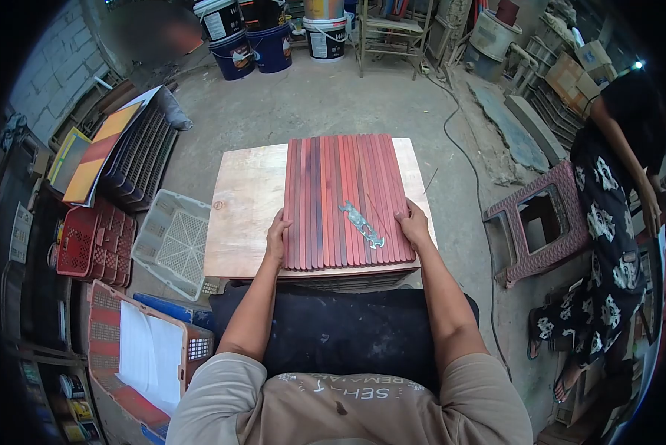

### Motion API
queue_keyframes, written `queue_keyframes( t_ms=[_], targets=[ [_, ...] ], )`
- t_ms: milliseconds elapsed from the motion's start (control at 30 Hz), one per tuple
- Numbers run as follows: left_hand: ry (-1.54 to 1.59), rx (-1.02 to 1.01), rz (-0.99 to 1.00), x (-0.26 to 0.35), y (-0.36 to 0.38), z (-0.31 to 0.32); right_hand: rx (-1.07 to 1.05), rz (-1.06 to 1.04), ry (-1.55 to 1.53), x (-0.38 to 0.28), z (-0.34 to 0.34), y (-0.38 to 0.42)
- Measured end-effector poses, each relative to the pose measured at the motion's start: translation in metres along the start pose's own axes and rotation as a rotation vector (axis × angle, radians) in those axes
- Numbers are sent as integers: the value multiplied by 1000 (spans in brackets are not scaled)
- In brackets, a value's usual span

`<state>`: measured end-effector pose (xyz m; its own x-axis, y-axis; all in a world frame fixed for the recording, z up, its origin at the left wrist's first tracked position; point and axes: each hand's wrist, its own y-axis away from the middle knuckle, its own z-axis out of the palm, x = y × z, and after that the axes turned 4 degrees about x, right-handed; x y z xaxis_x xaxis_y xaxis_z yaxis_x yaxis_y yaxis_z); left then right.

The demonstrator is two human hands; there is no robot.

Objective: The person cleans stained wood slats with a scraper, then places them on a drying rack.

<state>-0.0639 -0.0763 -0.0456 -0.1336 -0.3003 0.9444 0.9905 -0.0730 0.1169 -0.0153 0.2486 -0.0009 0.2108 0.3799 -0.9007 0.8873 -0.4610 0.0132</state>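
A row of narrow reddish wooden slats lies side by side on a pale plywood board in front of me. Their tones run from dark purple-brown to bright red. A pale green and white figure shows across several slats at the lower right. My left hand grips the left edge of the row, thumb toward the top face. At the opposite edge, my right hand holds the slats with its fingers along the side. Both hands are low on the row, near the end closest to me.
Left of the board stand a white plastic crate, a red crate and a crate with white sheets. Paint buckets line the back. On the right are a plastic stool, a cable and a standing person.
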Motion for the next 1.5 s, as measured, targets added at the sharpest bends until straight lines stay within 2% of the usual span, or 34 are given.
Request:
queue_keyframes(
  t_ms=[67, 267, 367, 467, 833, 933, 1033, 1133, 1233, 1333, 1367, 1500],
  targets=[
    [-11, 42, -22, 11, 6, 2, -7, -9, -2, 1, 5, -2],
    [67, -18, -20, 13, 5, -9, -9, -52, 42, 7, 16, -4],
    [42, -112, -11, 15, 6, -14, -20, -48, 42, 4, 18, -4],
    [16, -58, -9, 17, 9, -12, -62, -31, 4, -3, 14, -1],
    [14, 4, -39, 24, 10, -7, -10, -73, 19, 10, 22, -2],
    [25, 0, -52, 25, 10, -5, -34, 78, -74, 5, 13, -4],
    [3, -2, -62, 30, 13, -5, 465, -31, 125, 19, 15, -22],
    [-18, 10, -55, 30, 16, -7, 782, -67, 322, 46, 12, -63],
    [-88, 70, -43, 31, 19, -7, 602, -66, 306, 42, -6, -79],
    [-56, 75, -67, 36, 23, -4, 577, -143, 405, 40, -6, -80],
    [-60, 74, -54, 36, 21, -6, 632, -168, 415, 39, -1, -78],
    [-90, 112, -63, 32, 22, -6, 635, -122, 474, 35, 5, -74]
  ],
)
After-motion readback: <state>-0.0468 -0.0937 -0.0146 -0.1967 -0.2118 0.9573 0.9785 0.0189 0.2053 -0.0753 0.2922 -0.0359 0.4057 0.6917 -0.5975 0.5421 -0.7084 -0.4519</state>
